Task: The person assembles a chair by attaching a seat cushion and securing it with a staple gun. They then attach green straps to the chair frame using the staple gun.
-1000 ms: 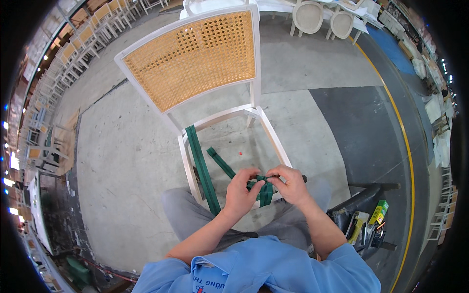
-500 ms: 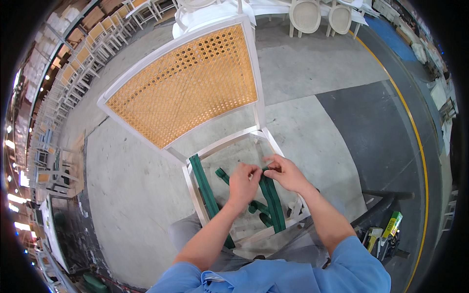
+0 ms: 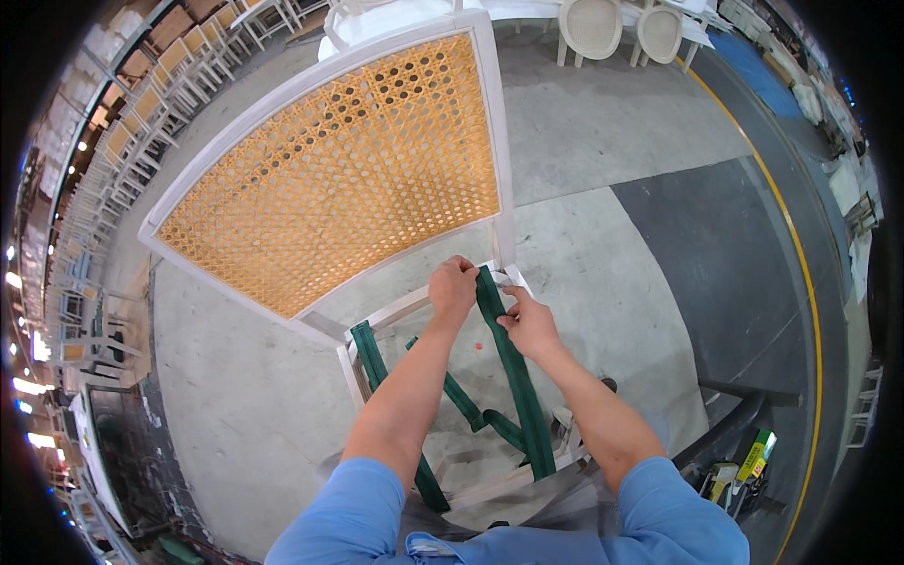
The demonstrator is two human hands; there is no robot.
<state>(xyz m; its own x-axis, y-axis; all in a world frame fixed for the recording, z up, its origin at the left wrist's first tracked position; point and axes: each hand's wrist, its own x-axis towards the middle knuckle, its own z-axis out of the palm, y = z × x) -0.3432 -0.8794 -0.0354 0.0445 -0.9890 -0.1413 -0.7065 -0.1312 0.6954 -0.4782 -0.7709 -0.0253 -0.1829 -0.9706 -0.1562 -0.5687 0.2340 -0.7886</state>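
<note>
A white chair frame [image 3: 407, 306] stands before me, its tall back filled with woven cane [image 3: 348, 179]. A green webbing strap [image 3: 515, 377] runs from the front rail to the back rail on the seat's right side. My left hand [image 3: 454, 287] pinches its far end at the back rail. My right hand [image 3: 529, 325] is closed at the strap's right edge, a little nearer to me. Another green strap [image 3: 372, 353] spans the left side, partly hidden under my left forearm. A loose length of green webbing [image 3: 460, 400] hangs across the seat opening.
On the right, a dark stand [image 3: 739, 419] holds tools and a green-yellow box [image 3: 756, 455]. Rows of chairs [image 3: 155, 104] line the far left. Round-backed chairs [image 3: 590, 28] stand at the back beside a white-covered table [image 3: 527, 9]. A yellow floor line [image 3: 810, 311] curves down the right.
Both hands have moved away from me to the back rail, drawing the right strap's end across the seat opening. The strap now lies stretched out. The chair appears slightly shifted in view.
</note>
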